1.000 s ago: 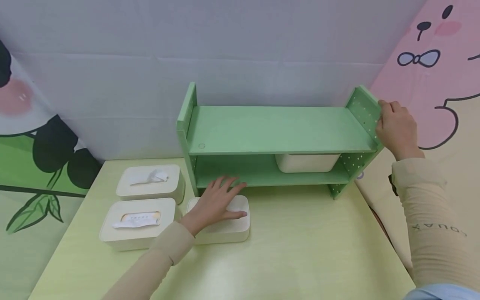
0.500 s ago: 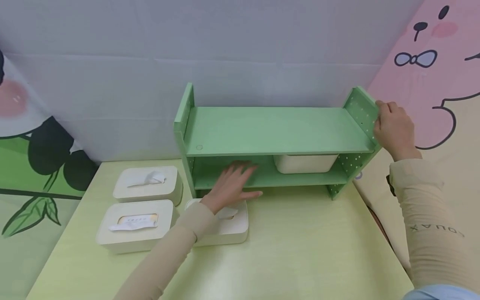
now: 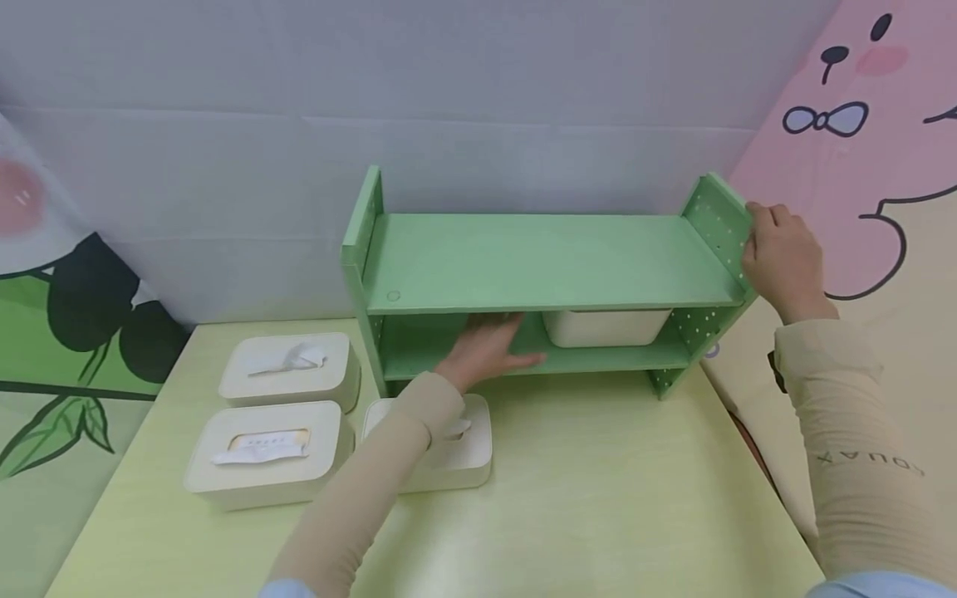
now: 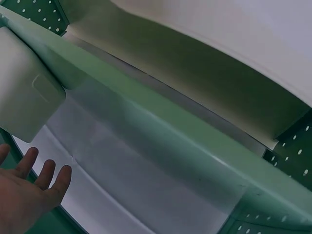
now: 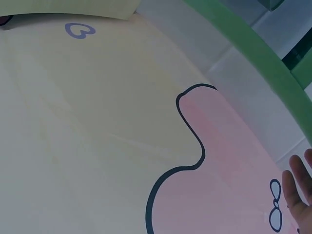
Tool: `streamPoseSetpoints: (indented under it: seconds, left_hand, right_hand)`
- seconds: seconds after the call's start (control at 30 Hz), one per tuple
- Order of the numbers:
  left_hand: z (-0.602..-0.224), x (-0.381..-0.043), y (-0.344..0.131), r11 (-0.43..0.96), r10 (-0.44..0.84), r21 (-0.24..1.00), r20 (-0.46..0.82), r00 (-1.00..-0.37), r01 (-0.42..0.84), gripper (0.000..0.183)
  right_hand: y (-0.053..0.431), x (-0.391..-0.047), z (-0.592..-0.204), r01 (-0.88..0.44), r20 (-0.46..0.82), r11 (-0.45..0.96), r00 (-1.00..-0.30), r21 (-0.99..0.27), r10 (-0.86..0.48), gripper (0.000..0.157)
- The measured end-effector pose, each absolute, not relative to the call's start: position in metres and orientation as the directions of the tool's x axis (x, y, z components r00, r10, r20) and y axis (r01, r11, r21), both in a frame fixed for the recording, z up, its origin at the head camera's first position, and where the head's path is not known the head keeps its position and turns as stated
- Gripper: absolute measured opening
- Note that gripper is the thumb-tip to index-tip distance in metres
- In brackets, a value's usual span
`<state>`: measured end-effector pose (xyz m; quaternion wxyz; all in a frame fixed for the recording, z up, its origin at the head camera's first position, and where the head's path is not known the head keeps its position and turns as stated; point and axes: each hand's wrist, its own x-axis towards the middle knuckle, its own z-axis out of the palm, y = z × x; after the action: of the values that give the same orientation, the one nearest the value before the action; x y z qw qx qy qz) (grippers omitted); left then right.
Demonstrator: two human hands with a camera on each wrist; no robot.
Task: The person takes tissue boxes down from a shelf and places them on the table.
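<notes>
A green two-tier desktop shelf (image 3: 553,262) with dotted side panels stands against the back wall. My left hand (image 3: 489,345) reaches into its lower level, fingertips hidden beneath the upper board. In the left wrist view the fingers (image 4: 59,183) are spread and hold nothing, close to a white box (image 4: 29,90). That box sits towards the right of the lower level. My right hand (image 3: 785,262) grips the top edge of the shelf's right side panel. A white tissue box (image 3: 467,457) lies below my left forearm, partly covered by it.
Two more white tissue boxes, a rear one (image 3: 257,374) and a front one (image 3: 217,473), stand at the left of the pale table (image 3: 620,498). A grey cloth (image 3: 523,66) hangs behind, with cartoon-printed cloth at both sides.
My left hand has moved from over the nearest tissue box, forward and right, into the shelf's lower level. My right hand keeps its grip on the side panel.
</notes>
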<state>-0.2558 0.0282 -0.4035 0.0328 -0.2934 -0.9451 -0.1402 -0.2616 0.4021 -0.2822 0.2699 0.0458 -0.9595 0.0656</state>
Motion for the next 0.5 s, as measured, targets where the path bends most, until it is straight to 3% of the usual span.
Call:
streamPoseSetpoints:
  seconds: [0.17,0.33,0.5]
  left_hand:
    - [-0.399,-0.265,0.037,0.777,0.549,0.329,0.063,-0.834,0.536,0.081]
    - [-0.396,-0.272,0.044,0.783,0.522,0.465,-0.131,-0.843,0.412,0.086]
    - [-0.393,-0.278,0.05,0.764,0.511,0.57,-0.245,-0.824,0.304,0.092]
  right_hand:
    - [0.402,-0.262,-0.283,-0.118,0.515,0.987,-0.856,-0.112,-0.044,0.045]
    - [0.404,-0.262,-0.283,-0.108,0.505,0.988,-0.862,-0.113,-0.036,0.045]
    - [0.403,-0.262,-0.282,-0.108,0.507,0.988,-0.861,-0.11,-0.038,0.045]
